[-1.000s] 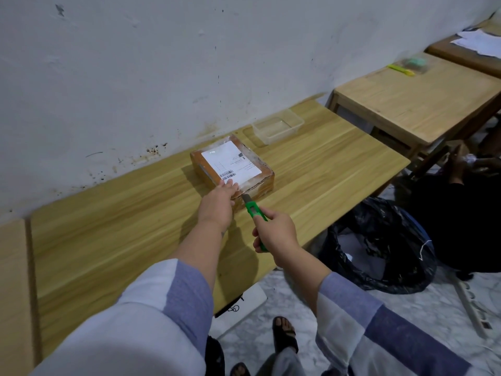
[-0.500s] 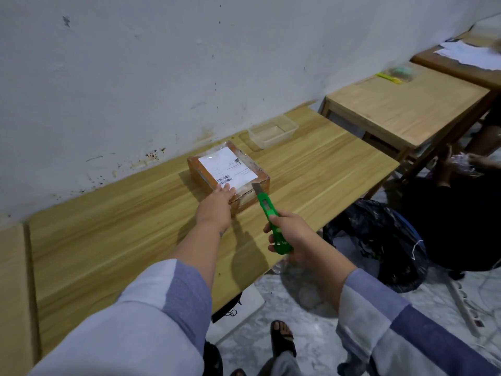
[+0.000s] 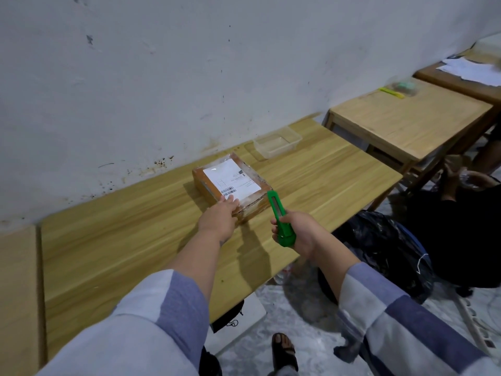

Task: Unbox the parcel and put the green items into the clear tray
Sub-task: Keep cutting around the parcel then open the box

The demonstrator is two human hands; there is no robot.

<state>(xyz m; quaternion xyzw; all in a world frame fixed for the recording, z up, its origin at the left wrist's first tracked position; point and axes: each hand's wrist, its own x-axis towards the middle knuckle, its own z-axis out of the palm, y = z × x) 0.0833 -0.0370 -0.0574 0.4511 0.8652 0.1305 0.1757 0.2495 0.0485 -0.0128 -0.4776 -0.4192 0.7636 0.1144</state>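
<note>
A brown taped cardboard parcel [image 3: 230, 183] with a white shipping label lies on the wooden table [image 3: 135, 234] near the wall. My left hand [image 3: 219, 217] rests flat on its near corner, fingers spread. My right hand [image 3: 298, 234] grips a green utility knife [image 3: 279, 218], held just right of the parcel, tip pointing up and away, clear of the box. The clear tray [image 3: 278, 141], with nothing visible in it, stands behind the parcel to the right, close to the wall.
A second wooden table [image 3: 406, 123] to the right carries a yellow-green item [image 3: 391, 92] and a blurred green object. Papers [image 3: 469, 70] lie on a third table. A black rubbish bag [image 3: 385, 251] sits on the floor. Another person's hand [image 3: 471, 180] shows at the right edge.
My right hand has pulled the knife back from the parcel's near edge and out to the right, tip raised. My left hand stays on the parcel.
</note>
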